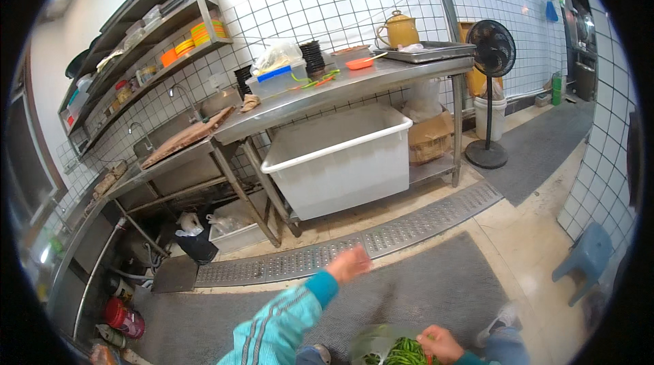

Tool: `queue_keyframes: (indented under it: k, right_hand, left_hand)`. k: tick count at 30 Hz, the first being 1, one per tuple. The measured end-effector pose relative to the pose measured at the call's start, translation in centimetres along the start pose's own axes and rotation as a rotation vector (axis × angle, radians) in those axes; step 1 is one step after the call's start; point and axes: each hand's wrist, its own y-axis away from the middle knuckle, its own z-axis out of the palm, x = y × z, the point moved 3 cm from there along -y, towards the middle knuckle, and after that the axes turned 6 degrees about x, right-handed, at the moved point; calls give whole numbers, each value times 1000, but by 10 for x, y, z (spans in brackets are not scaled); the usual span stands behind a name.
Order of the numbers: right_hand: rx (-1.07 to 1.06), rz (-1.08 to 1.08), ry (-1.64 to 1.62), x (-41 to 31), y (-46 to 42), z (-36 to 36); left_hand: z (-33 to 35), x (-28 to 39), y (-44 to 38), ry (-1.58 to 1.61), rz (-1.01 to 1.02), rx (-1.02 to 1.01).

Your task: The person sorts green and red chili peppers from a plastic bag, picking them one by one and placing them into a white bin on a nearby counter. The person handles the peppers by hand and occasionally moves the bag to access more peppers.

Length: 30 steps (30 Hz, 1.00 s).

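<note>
My left hand point(350, 264), blurred by motion, is stretched forward above the grey floor mat point(424, 283) and the near edge of the drain grate. No object shows in it, and the blur hides how its fingers lie. At the bottom of the view, a clear plastic bag point(375, 340) holds many green chili peppers point(407, 350). My right hand point(442, 343) pinches the right side of this bag, close against the peppers. Something small and red shows just under its fingers, too little of it to name.
A steel worktable point(352, 81) carries a plastic box point(278, 79), a red bowl point(359, 63) and a yellow kettle point(401, 30). Underneath is a large white tub point(347, 171). A perforated drain grate point(317, 258) crosses the floor. A standing fan point(490, 48) and blue stool point(585, 258) are right.
</note>
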Motion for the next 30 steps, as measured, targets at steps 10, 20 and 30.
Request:
queue_keyframes:
  k: [10,20,30]
  right_hand:
    - [85,-256,-115,-16,-28,89]
    - [-299,-1084,643,-8,72,273]
    - [-474,-896,747,16,91,287]
  left_hand:
    - [108,-92,228,603,-354,169]
    - [-17,-144,353,1244,177,193]
    - [-234,-356,498,1578,435,902]
